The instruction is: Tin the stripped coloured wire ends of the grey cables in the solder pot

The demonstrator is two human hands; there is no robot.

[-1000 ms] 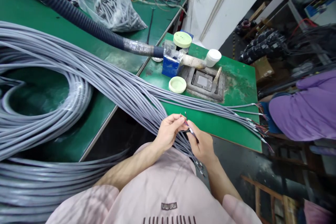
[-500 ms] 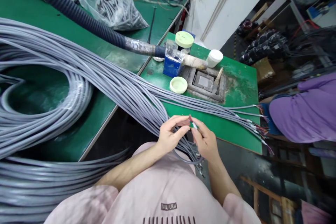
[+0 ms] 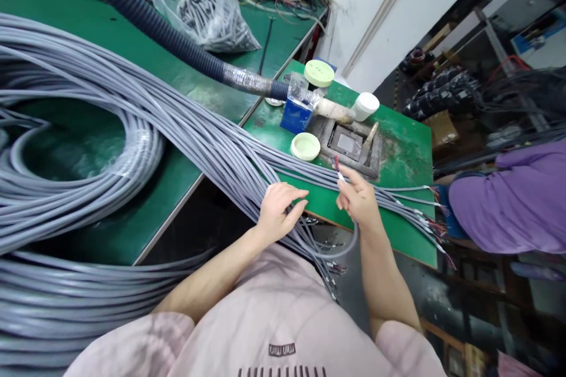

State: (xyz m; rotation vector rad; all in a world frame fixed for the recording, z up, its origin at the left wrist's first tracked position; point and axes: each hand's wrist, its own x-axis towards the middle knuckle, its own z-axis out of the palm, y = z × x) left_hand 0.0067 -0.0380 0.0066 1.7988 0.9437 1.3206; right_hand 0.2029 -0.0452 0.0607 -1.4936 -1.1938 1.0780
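Pinched in my right hand (image 3: 360, 197) is the end of a grey cable (image 3: 349, 249), with a white sleeve and reddish wires sticking up past my fingertips. The cable loops down from that hand toward my lap. My left hand (image 3: 282, 206) is apart from it, thumb and fingers spread with nothing between them, just over the grey cable bundle (image 3: 230, 147). Beyond my right hand sits a dark metal solder pot (image 3: 347, 142) with a square opening, and a stick lies across its edge. More stripped cable ends (image 3: 435, 224) fan out over the right table edge.
A ribbed black hose (image 3: 177, 41) runs to a blue block (image 3: 295, 115) beside the pot. Pale green lids (image 3: 305, 146) and a white cup (image 3: 366, 105) stand around it. A clear bag of cable pieces (image 3: 212, 17) lies behind. A person in purple (image 3: 508, 200) is at the right.
My hands have parted. My right hand has moved forward and right with the cable end, toward the pot, while my left hand has let go and stays near the bundle.
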